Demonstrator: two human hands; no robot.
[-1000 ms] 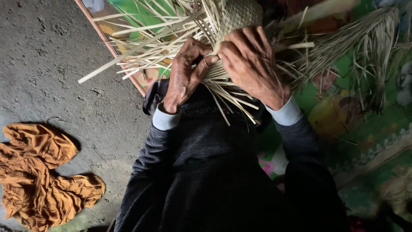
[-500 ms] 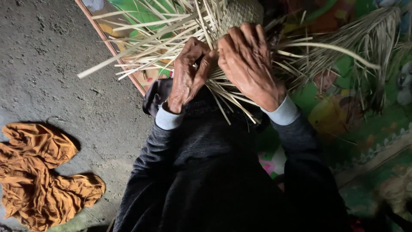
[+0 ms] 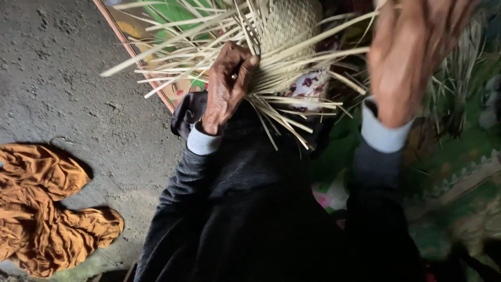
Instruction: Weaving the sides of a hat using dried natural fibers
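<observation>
Woven palm basket [image 3: 289,23] mid-weave: left hand [image 3: 225,86] pinches its strips; right hand [image 3: 412,57] lifted beside it, blurred, fingers' grip unclear. Next strip needs tucking.

A crumpled orange cloth [image 3: 49,209] lies on the rough grey concrete floor [image 3: 68,83] at the left, while a green patterned mat [image 3: 459,156] with a pinkish border covers the right side.

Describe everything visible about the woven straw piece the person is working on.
The woven piece is pale straw-coloured, with a tight plaited section at the top and many loose flat strips fanning out left, right and downward. It lies in front of the person, partly over a patterned mat. The left hand pinches strips at its lower edge; the blurred right hand is raised beside it.
</observation>
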